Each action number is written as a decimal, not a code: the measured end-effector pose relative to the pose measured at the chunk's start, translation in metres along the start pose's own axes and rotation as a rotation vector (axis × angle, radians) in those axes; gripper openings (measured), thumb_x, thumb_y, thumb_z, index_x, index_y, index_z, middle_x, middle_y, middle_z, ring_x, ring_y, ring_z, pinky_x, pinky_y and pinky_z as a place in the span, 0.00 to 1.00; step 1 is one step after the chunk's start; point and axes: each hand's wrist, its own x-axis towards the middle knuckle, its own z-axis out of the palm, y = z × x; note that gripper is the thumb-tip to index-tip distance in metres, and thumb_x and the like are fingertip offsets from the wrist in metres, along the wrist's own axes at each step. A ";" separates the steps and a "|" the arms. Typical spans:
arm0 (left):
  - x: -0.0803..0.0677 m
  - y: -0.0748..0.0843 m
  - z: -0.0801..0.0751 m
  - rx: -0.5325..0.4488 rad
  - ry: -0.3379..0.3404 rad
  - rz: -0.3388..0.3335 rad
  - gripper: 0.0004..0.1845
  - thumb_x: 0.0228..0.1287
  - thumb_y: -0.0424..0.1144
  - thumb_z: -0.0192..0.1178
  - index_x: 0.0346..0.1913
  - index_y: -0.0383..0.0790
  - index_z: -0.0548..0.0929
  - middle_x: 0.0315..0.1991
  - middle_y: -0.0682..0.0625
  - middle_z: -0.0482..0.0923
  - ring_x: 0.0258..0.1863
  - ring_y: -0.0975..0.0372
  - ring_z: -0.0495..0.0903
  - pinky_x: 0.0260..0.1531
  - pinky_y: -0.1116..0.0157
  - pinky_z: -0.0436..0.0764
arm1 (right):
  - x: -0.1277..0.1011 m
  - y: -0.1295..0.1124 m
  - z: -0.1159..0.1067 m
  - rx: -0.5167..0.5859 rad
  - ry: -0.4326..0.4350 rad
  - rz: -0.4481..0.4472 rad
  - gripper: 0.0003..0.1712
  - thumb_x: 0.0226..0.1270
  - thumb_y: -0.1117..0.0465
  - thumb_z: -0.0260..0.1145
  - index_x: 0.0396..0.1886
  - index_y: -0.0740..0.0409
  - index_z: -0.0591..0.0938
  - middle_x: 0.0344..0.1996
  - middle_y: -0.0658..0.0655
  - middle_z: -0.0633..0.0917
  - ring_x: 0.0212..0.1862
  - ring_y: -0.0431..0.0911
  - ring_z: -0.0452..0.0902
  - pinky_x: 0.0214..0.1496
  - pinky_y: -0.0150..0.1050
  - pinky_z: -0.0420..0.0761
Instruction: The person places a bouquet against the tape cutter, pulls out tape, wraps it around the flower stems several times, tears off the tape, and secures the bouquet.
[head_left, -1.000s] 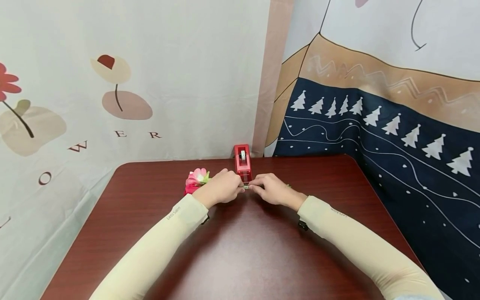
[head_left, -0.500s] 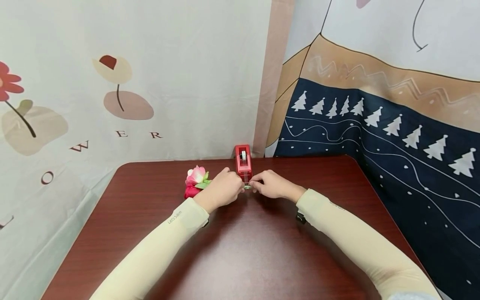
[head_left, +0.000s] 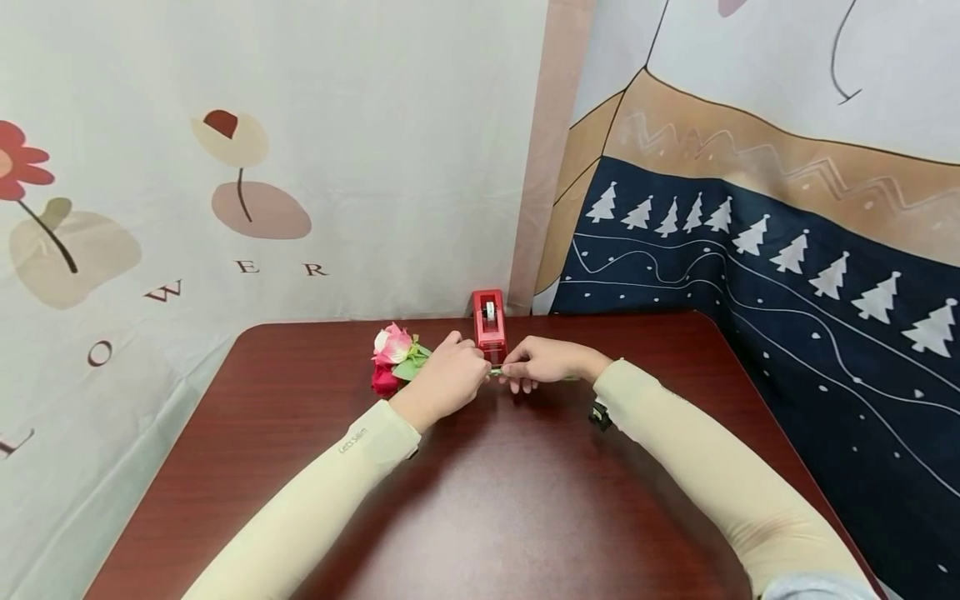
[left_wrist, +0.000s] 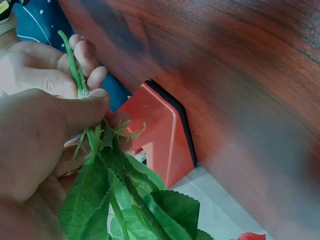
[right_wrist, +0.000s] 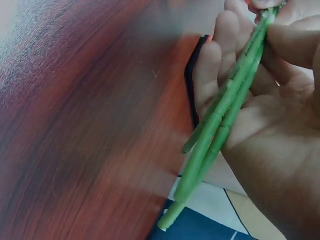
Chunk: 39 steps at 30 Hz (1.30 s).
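Artificial flowers with pink and red heads and green leaves lie at the table's far side. My left hand grips their green stems just behind the leaves, thumb pressed on top. My right hand pinches the same stems further along; they run across its curled fingers. A red tape dispenser stands just behind both hands, and its red side fills the middle of the left wrist view.
The dark red wooden table has a rounded far edge against hanging printed cloths. A dark blue cloth with white trees hangs along the right side.
Both hands have shifted a little farther up the table, toward the dispenser. The flower heads have risen and tilted, and my right hand has turned so its fingers curl under the stems.
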 end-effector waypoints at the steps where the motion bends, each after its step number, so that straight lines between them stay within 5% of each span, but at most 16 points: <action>1: 0.000 0.000 0.000 0.003 0.001 -0.001 0.07 0.68 0.40 0.77 0.31 0.47 0.93 0.31 0.52 0.92 0.38 0.55 0.87 0.45 0.56 0.73 | -0.001 0.000 0.000 -0.009 0.002 -0.004 0.17 0.88 0.58 0.60 0.51 0.64 0.91 0.32 0.58 0.89 0.32 0.46 0.83 0.42 0.43 0.88; 12: 0.001 0.001 0.001 -0.039 -0.030 -0.024 0.08 0.69 0.44 0.78 0.33 0.46 0.93 0.34 0.50 0.93 0.39 0.54 0.88 0.45 0.54 0.74 | -0.004 0.005 0.011 -0.230 0.160 -0.110 0.12 0.85 0.61 0.65 0.47 0.59 0.93 0.26 0.51 0.86 0.29 0.38 0.78 0.40 0.34 0.81; 25: 0.007 -0.004 -0.010 -0.189 -0.168 -0.102 0.08 0.76 0.45 0.72 0.39 0.46 0.94 0.37 0.49 0.94 0.43 0.52 0.88 0.49 0.51 0.75 | -0.009 0.011 0.028 -0.475 0.360 -0.278 0.10 0.82 0.63 0.68 0.53 0.59 0.93 0.35 0.53 0.89 0.37 0.39 0.79 0.47 0.38 0.85; 32: 0.013 -0.011 -0.013 -0.237 -0.228 -0.091 0.09 0.79 0.45 0.68 0.48 0.48 0.97 0.38 0.51 0.94 0.43 0.54 0.90 0.47 0.52 0.74 | -0.014 0.010 0.034 -0.520 0.428 -0.289 0.12 0.80 0.64 0.71 0.56 0.59 0.93 0.34 0.51 0.86 0.34 0.39 0.77 0.41 0.34 0.82; 39: 0.017 -0.019 -0.013 -0.390 -0.336 -0.153 0.13 0.82 0.44 0.64 0.55 0.47 0.96 0.47 0.52 0.96 0.49 0.55 0.93 0.58 0.50 0.83 | -0.013 0.012 0.040 -0.592 0.490 -0.320 0.12 0.79 0.64 0.72 0.56 0.56 0.93 0.35 0.49 0.84 0.35 0.38 0.77 0.41 0.32 0.83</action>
